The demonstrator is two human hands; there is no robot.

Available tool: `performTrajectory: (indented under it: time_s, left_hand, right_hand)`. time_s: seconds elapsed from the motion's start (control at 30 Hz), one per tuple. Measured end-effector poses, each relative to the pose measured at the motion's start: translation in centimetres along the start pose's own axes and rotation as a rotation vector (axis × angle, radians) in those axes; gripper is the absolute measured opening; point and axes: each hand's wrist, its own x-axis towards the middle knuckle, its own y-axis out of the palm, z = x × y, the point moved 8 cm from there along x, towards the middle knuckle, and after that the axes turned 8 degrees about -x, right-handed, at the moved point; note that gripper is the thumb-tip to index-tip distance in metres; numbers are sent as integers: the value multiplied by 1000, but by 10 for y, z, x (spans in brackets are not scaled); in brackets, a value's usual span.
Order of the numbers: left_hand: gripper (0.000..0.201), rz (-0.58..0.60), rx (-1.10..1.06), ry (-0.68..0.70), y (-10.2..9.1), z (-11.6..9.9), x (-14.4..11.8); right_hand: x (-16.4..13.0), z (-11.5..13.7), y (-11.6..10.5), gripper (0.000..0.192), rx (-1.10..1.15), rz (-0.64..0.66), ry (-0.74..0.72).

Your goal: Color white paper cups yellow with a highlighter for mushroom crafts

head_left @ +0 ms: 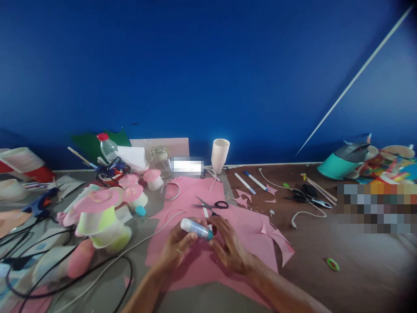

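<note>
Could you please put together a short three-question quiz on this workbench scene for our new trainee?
1. Multiple choice: what does the person's left hand hold?
a) a paper cup
b) a glue stick
c) a bottle

2. True or false: the black-handled scissors lie with their blades spread apart.

3. Count: how many blue-and-white markers lie side by side on the brown tabletop?

Key: 1. b; 2. True; 3. Two
</note>
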Motion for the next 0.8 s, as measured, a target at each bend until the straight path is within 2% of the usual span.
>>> performTrajectory:
  time_s: [0.1, 0.2, 0.3, 0.4, 0.5, 0.7, 0.8]
  left_hand:
    - [42, -3, 22, -9, -2, 5, 1]
    - [44, 9, 31, 3, -1, 6, 1]
    - [42, 33, 63, 11, 2, 4, 1]
    - [40, 40, 67, 10, 2, 1, 1]
    - [41, 20, 63, 13, 0, 0, 1]
    - [42, 32, 145, -1, 7, -4, 1]
    - [38, 50, 174, 15, 8, -7, 1]
  right_hand:
    - [1, 0, 5, 14, -60, 23, -16]
    - [-1, -1, 2, 8, -185, -69, 7]
    - [-2, 1, -2, 15, -240, -108, 4]
    - [1, 6, 0, 27, -123, -22, -52]
    - [3, 6, 4, 23, -22, 33, -76]
    - [-3, -5, -1, 15, -190, -124, 20]
    - [-1, 2, -2, 32, -165, -86, -36]
